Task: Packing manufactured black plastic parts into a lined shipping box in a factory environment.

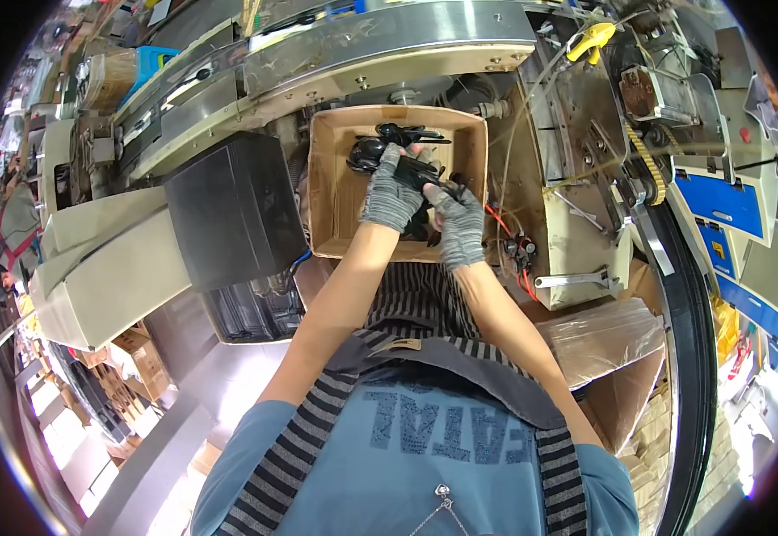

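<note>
Blue fabric shirt [317, 500] nearest, dark lettering across the chest, lower part cut off by the frame edge. Over it, striped black-and-grey apron [551, 464], soft cloth, small tan patch at the fold. Bare forearms [340, 299] reach up to grey ribbed-knit gloves [465, 246], fingertips exposed.

Left hand [391, 192] closed on a black piece [420, 174], glossy, narrow, looks like plastic; right hand [457, 228] closed on its right end, thumb on top. Piece slants between the two hands, over the cardboard box [320, 196]; exact shape unclear, partly behind fingers. Undersides of both grips hidden.

Box is plain brown, open-topped, walls slightly flared. More black parts [368, 154] inside, rounded and shiny at the left, a thin prong sticking out right; too tangled to count, some covered by the hands.

Left of box: matte black bin [232, 210], smooth faces, and dark moulded parts [259, 313] just below it. Right: metal wrench [572, 280] on a cream machine surface [576, 241], orange-red tubing [525, 284] between it and the box.

Farther: shiny steel beam [389, 58], scuffed; yellow-handled tool [592, 40]; blue drawer fronts [724, 204]. Far left background warped, hard to make out.
</note>
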`<action>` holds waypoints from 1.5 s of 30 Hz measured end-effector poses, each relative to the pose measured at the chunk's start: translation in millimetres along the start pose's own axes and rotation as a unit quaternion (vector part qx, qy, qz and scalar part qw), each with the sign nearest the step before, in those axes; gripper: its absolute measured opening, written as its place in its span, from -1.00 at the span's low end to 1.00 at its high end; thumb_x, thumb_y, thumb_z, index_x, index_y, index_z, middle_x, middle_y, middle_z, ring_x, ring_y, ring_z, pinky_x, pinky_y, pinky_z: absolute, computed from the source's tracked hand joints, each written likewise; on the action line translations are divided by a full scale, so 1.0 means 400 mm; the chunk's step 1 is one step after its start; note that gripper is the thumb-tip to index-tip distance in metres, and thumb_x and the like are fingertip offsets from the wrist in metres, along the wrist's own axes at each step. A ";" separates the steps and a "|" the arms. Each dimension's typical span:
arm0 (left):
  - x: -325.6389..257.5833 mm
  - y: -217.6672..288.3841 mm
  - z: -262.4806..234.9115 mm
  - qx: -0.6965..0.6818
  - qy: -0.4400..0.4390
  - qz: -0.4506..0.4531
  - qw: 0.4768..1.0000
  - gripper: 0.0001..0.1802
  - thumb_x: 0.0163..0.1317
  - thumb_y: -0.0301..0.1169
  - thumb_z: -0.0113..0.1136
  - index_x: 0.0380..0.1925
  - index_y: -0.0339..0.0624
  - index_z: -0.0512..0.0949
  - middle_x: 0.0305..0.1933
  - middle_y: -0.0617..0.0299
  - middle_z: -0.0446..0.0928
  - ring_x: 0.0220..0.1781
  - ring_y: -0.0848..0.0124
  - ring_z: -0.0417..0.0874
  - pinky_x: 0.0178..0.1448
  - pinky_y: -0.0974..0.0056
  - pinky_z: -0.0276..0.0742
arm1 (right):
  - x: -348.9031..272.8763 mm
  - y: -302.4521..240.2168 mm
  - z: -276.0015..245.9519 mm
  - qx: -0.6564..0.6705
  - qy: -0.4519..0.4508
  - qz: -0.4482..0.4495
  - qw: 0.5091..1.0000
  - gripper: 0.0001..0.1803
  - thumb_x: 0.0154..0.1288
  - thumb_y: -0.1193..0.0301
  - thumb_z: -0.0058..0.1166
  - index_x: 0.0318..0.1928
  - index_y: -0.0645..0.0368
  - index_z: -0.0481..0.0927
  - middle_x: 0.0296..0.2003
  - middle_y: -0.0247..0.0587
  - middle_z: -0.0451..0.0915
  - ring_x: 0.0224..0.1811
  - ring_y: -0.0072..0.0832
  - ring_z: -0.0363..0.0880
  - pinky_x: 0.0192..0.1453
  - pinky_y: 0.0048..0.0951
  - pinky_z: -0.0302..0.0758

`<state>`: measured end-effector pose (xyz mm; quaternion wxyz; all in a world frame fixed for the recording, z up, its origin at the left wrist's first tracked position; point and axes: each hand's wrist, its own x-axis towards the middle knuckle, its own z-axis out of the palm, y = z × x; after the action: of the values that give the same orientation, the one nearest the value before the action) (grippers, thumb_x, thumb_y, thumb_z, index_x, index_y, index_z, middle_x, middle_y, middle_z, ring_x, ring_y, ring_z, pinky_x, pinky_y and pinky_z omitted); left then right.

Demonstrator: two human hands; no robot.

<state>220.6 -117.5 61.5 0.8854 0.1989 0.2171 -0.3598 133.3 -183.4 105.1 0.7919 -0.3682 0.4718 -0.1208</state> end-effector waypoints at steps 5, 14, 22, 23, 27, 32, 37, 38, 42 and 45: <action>0.037 0.035 -0.045 -0.039 0.074 -0.002 0.997 -0.79 0.22 -0.27 0.10 -0.50 -0.14 0.44 -0.40 0.19 0.52 -0.12 0.09 0.54 0.09 -0.08 0.45 | -0.002 -0.091 -0.109 -0.068 -0.061 0.007 0.996 -0.82 -0.01 0.38 0.31 -0.47 0.17 0.56 -0.78 -0.49 0.32 -0.79 -0.71 0.20 -0.70 -0.66 0.08; -0.082 0.053 0.015 0.669 -0.160 -0.023 0.726 -0.70 0.22 -0.24 0.11 -0.18 -0.24 0.49 -0.28 0.21 0.57 -0.20 0.44 0.56 -0.02 0.32 0.46 | 0.075 -0.208 -0.039 -0.224 -0.154 0.044 0.961 -0.89 0.03 0.54 0.23 -0.44 0.24 0.54 -0.67 -0.42 0.46 -0.75 -0.73 0.28 -0.73 -0.71 0.10; -0.167 0.042 0.024 0.754 0.054 0.166 0.633 -0.43 -0.04 -0.30 0.40 -0.05 -0.33 0.41 -0.30 0.12 0.58 -0.28 0.36 0.62 -0.17 0.29 0.56 | 0.134 -0.114 -0.042 -0.365 -0.185 0.000 0.913 -0.84 0.22 0.40 0.10 -0.31 0.26 0.52 -0.72 -0.41 0.38 -0.73 -0.64 0.31 -0.58 -0.60 0.29; -0.180 0.057 -0.002 0.750 -0.017 0.205 0.629 -0.37 -0.05 -0.31 0.39 0.01 -0.32 0.36 -0.26 0.11 0.58 -0.26 0.34 0.62 -0.14 0.30 0.56 | 0.127 -0.099 -0.051 -0.448 -0.216 -0.042 0.866 -0.87 0.21 0.47 0.04 -0.27 0.28 0.52 -0.67 -0.30 0.46 -0.65 -0.57 0.40 -0.45 -0.56 0.38; -0.250 0.060 0.051 0.735 -0.107 0.274 0.610 -0.48 -0.07 -0.47 0.33 -0.05 -0.27 0.42 -0.13 0.09 0.54 -0.04 0.27 0.57 0.05 0.30 0.48 | 0.070 -0.049 -0.082 -0.605 -0.443 -0.089 0.656 -0.78 0.14 0.37 0.08 -0.20 0.19 0.57 -0.47 -0.21 0.61 -0.41 -0.44 0.55 -0.25 -0.41 0.48; -0.253 0.089 -0.039 0.887 -0.146 0.159 0.409 -0.45 -0.10 -0.50 0.27 -0.01 -0.23 0.40 -0.13 0.02 0.52 -0.04 0.11 0.54 0.06 0.17 0.45 | 0.049 -0.056 -0.072 -0.486 -0.484 -0.048 0.726 -0.72 0.02 0.36 0.23 -0.22 0.19 0.60 -0.40 -0.27 0.64 -0.40 -0.45 0.55 -0.24 -0.42 0.51; -0.266 0.112 -0.047 0.864 -0.071 0.171 0.468 -0.66 -0.08 -0.46 0.25 -0.23 -0.26 0.51 -0.28 -0.03 0.54 -0.18 0.06 0.56 -0.07 0.12 0.48 | 0.044 -0.133 -0.110 -0.503 -0.313 0.017 0.805 -0.89 0.14 0.53 0.10 -0.29 0.18 0.62 -0.51 -0.38 0.58 -0.51 -0.70 0.48 -0.46 -0.65 0.41; -0.276 0.114 -0.039 0.788 -0.048 0.142 0.597 -0.75 0.02 -0.41 0.23 -0.29 -0.27 0.51 -0.42 0.07 0.55 -0.34 0.15 0.59 -0.18 0.18 0.51 | 0.039 -0.136 -0.108 -0.505 -0.228 -0.070 0.830 -0.90 0.17 0.53 0.07 -0.28 0.19 0.61 -0.54 -0.38 0.57 -0.50 -0.68 0.49 -0.42 -0.65 0.42; -0.284 0.100 -0.042 0.300 -0.007 -0.186 0.935 -0.83 0.27 -0.26 0.07 -0.34 -0.12 0.49 -0.62 0.41 0.36 -0.58 0.52 0.38 -0.43 0.33 0.35 | -0.077 -0.109 -0.012 -0.233 -0.267 -0.274 0.894 -0.71 -0.03 0.64 0.26 -0.28 0.02 0.65 -0.28 -0.40 0.41 -0.16 -0.47 0.47 -0.26 -0.55 0.45; -0.289 0.085 -0.084 0.031 -0.096 -0.277 0.955 -0.78 0.26 -0.15 0.08 -0.36 -0.04 0.45 -0.66 0.47 0.24 -0.61 0.56 0.25 -0.52 0.40 0.16 | -0.074 -0.075 -0.002 -0.334 -0.460 -0.404 0.717 -0.77 0.03 0.49 0.21 -0.24 0.13 0.54 -0.35 -0.30 0.48 -0.38 -0.38 0.51 -0.38 -0.44 0.43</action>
<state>162.5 -14.2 101.3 0.7608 0.1231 0.1659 -0.6152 121.5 -188.8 145.3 0.6131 -0.7744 -0.1341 -0.0798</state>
